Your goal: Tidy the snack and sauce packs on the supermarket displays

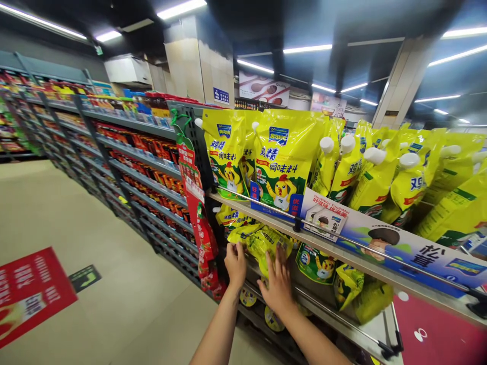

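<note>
Both my hands reach under the top shelf [380,268] of a shop rack to a yellow seasoning pouch [262,241] lying on the shelf below. My left hand [235,263] grips the pouch's left end, fingers curled on it. Fingers spread, my right hand [279,284] lies flat on the pouch's lower right part. More yellow pouches [317,263] with a chick picture stand beside it on the same shelf. On the top shelf stand large yellow bags [283,157] and spouted yellow pouches [376,177].
A red hanging strip of packets [198,213] dangles at the rack's left end. Long shelves of red packets [152,152] line the aisle to the left. The beige floor carries a red floor sticker [30,289]. Round tins [272,319] sit on a lower shelf.
</note>
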A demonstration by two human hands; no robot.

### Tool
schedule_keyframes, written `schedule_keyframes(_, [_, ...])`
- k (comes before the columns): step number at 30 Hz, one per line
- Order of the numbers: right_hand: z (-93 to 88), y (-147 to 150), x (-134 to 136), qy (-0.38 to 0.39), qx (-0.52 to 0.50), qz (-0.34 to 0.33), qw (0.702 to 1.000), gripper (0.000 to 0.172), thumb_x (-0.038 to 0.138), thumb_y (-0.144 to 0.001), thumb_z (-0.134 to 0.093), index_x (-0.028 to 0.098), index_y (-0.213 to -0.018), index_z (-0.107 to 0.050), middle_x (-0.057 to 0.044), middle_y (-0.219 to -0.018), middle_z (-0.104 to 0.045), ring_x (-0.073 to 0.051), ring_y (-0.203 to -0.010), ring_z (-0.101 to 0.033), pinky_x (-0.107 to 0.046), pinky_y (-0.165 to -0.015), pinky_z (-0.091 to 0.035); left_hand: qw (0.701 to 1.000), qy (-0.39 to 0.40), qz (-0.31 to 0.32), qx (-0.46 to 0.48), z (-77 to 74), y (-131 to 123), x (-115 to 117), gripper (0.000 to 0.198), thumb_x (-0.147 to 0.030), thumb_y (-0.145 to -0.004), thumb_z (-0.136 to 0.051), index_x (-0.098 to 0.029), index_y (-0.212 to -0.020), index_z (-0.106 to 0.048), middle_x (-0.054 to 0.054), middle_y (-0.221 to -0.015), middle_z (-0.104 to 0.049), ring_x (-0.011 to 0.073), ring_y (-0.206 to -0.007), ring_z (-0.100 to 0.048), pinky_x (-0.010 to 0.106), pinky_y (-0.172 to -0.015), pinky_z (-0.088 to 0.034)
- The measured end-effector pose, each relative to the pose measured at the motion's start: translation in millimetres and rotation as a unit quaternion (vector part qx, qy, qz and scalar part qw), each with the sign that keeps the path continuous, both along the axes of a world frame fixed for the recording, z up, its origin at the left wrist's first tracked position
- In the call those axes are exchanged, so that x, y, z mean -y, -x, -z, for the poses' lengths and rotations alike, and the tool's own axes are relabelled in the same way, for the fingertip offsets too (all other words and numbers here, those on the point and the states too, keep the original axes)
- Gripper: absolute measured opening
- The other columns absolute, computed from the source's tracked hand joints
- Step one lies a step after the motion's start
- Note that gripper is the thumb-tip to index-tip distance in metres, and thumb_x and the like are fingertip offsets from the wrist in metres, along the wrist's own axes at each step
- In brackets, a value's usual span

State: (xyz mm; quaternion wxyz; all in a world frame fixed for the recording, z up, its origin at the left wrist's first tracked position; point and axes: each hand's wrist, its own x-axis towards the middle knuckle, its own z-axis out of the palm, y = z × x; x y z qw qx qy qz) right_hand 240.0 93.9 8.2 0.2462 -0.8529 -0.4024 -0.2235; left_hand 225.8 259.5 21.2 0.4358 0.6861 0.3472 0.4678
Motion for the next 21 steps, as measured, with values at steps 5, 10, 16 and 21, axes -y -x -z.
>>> schedule_keyframes(5, [-4.6, -8.6, -36.8, -0.039, -0.023, 0.095, 0.994, 0.097, 0.037, -0.076, -0.072, 0.014, -0.156, -0.021, -0.024, -0.158, -0.024, -0.045, -0.144, -0.025, -0.064, -0.111, -0.031, 0.995, -0.052, 0.068, 0.06, -28.7, 27.4, 47.4, 0.025, -0.046, -0.091, -0.046, -0.024, -0.08, -0.052, -0.005, -0.058, -0.054, 0.0126, -0.049, -0.051, 0.023, -0.052, -0.037])
schedule_keyframes(10, [-17.4, -16.6, -23.1, -0.07, -0.096, 0.058, 0.991, 0.072, 0.021, -0.082, -0.06, 0.021, -0.15, -0.034, -0.016, -0.147, -0.046, -0.032, -0.13, -0.05, -0.047, -0.103, -0.046, 0.979, -0.083, 0.147, 0.117, -39.8, 46.2, 50.5, 0.031, -0.045, -0.091, -0.048, -0.021, -0.073, -0.058, 0.001, -0.068, -0.066, 0.0138, -0.06, -0.06, 0.024, -0.06, -0.045])
schedule_keyframes(16, [-83.1, -17.6, 24.6, -0.037, -0.203, -0.251, 0.946, 0.064, 0.026, -0.076, -0.074, 0.026, -0.136, -0.052, -0.006, -0.136, -0.058, -0.024, -0.123, -0.057, -0.035, -0.103, -0.046, 0.962, 0.019, 0.207, 0.175, -56.4, 50.4, -11.7, 0.056, -0.051, -0.077, -0.069, -0.021, -0.123, -0.057, 0.01, -0.139, -0.057, 0.0252, -0.13, -0.051, 0.032, -0.098, -0.046])
schedule_keyframes(21, [-112.4, -31.6, 38.3, -0.041, -0.296, -0.362, 0.883, 0.066, 0.037, -0.069, -0.082, 0.023, -0.129, -0.06, -0.005, -0.125, -0.066, -0.024, -0.112, -0.063, -0.035, -0.099, -0.049, 0.894, 0.158, 0.389, 0.157, -55.7, 53.4, -21.4, 0.046, -0.058, -0.069, -0.075, -0.017, -0.086, -0.064, 0.001, -0.076, -0.066, 0.0151, -0.068, -0.062, 0.023, -0.057, -0.046])
